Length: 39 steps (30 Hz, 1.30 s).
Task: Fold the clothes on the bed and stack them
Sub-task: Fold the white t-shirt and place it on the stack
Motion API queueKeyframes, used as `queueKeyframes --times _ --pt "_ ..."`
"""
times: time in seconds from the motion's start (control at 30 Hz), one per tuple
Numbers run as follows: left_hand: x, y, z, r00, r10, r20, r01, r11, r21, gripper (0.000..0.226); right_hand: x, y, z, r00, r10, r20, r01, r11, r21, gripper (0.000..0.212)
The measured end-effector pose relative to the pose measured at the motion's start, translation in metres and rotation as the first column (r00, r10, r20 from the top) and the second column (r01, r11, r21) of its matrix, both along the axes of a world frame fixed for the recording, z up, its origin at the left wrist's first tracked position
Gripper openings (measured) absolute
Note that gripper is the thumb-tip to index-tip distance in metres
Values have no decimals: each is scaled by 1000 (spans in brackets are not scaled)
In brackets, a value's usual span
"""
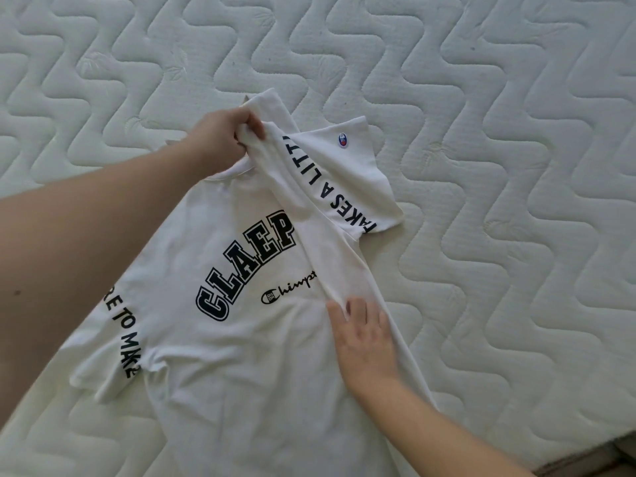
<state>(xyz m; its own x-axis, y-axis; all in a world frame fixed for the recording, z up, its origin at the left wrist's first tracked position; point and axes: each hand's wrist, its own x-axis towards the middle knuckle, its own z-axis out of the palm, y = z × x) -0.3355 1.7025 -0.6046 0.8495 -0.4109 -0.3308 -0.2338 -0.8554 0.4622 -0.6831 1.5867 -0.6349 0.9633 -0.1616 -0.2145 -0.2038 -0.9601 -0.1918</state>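
A white T-shirt (241, 339) with black lettering lies face up on the quilted mattress (481, 132). My left hand (220, 142) grips the shoulder fabric near the collar and holds it lifted, so the right side of the shirt folds in over the chest print. The sleeve (351, 177) with black text and a small round logo hangs off that fold. My right hand (364, 339) lies flat on the shirt's right side, fingers straight, pressing the fabric at the lower end of the fold. The other sleeve (113, 342) lies spread at the left.
The white quilted mattress fills the view around the shirt. Its edge (585, 445) shows at the bottom right corner, with a darker floor strip beyond. No other clothes are in view.
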Motion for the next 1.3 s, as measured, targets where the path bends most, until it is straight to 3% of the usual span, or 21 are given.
queueKeyframes --times 0.13,0.2,0.3,0.43,0.53,0.67,0.83,0.97,1.07,1.2,1.3 --pt "-1 -3 -6 991 -18 130 19 1000 -7 23 -21 -9 11 988 -137 -75 144 984 106 70" --pt "0 -3 -4 987 -36 157 41 999 -29 21 -25 -15 16 971 -180 -156 207 962 179 62" --pt "7 -5 6 971 -89 221 103 993 -50 18 -28 -31 22 918 -270 -290 356 883 305 19" --pt "21 -23 17 961 -175 212 181 983 -10 20 -37 -62 26 891 -415 -182 446 733 513 7" --pt "28 -51 21 969 -162 184 167 986 -10 21 -37 -89 27 887 -399 -230 446 616 650 15" --pt "29 -93 17 990 -87 111 87 996 1 29 -34 -128 22 834 -503 -225 504 531 681 25" --pt "36 -144 1 996 -70 57 64 994 88 28 -26 -170 9 804 -524 -280 571 553 607 26" --pt "34 -167 -23 980 -134 148 91 960 266 33 -28 -174 2 787 -518 -335 613 596 519 15" --pt "31 -173 -37 970 -157 188 75 921 382 38 -42 -153 6 776 -505 -379 631 613 476 26" --pt "11 -177 -37 933 -143 330 58 965 255 39 -70 -121 14 756 -546 -362 645 717 264 59" --pt "-25 -186 -22 860 -392 328 370 920 131 38 -88 -97 18 764 -558 -324 620 775 126 65"
